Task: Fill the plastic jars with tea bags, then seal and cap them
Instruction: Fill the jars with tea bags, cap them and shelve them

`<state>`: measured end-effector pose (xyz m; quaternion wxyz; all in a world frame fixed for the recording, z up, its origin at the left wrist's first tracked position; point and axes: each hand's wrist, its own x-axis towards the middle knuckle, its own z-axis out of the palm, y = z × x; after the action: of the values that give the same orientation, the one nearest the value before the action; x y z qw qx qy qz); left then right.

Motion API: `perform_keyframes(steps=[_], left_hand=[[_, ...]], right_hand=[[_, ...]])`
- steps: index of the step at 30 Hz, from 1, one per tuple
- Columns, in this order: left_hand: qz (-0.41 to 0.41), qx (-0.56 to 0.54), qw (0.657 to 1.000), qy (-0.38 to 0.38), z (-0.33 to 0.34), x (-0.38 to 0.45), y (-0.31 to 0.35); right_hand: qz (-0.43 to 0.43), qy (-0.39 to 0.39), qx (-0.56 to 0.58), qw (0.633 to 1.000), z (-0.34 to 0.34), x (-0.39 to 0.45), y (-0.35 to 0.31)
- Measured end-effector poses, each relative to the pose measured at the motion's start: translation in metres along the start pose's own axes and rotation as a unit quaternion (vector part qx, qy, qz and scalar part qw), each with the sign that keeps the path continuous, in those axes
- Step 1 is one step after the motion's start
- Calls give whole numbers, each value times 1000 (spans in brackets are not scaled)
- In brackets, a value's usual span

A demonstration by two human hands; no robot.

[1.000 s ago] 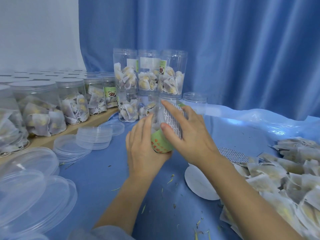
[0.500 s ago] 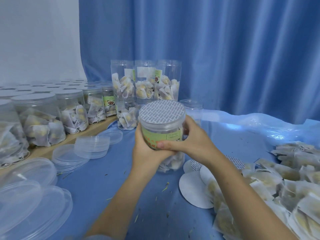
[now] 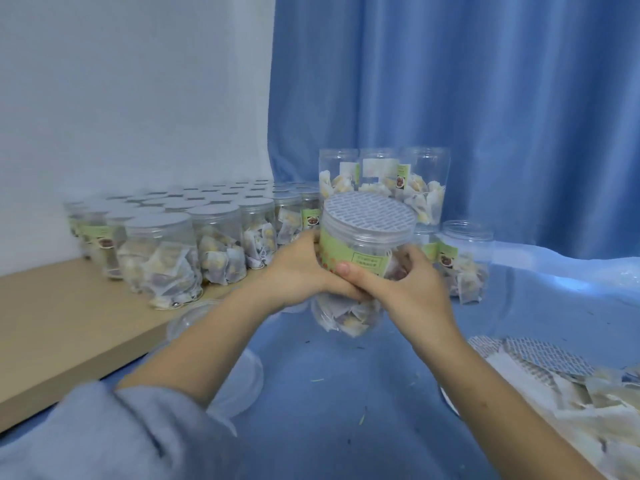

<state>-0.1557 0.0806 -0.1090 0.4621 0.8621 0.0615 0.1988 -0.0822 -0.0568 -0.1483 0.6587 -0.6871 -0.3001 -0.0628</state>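
Both the left hand (image 3: 301,268) and right hand (image 3: 408,289) are wrapped round one jar (image 3: 363,251), lifted off the surface (image 3: 346,410). It holds tea bags and wears a patterned seal (image 3: 370,213); the cap seems not yet on. Beyond the left hand stand many finished jars (image 3: 180,244); loose bags (image 3: 595,417) lie below the right hand.

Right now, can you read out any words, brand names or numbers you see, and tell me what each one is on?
Nothing reads clearly.
Green label on the held jar: a boxed block of small print, too blurred to read.
Seal on that jar: a repeating printed pattern, no legible words.
Green labels on the capped jars at left and the stacked jars behind: small picture and print, too small to read.
Loose seals at right: pattern only.
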Motion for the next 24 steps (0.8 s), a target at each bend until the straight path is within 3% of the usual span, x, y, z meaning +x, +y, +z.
perform_keyframes(steps=[7,14,24], left_hand=[[-23,-5,997,72,-96,-54,-19],[-102,-19,980,170,-179,-101,-68],[-182,-28,957,225,-251,-132,-149]], right_hand=[[-53,-118,-22,991,89,-1,-46],[-98,-177,-65,977,204,-4,-65],[-45,-293,-89,951,336,-13,-48]])
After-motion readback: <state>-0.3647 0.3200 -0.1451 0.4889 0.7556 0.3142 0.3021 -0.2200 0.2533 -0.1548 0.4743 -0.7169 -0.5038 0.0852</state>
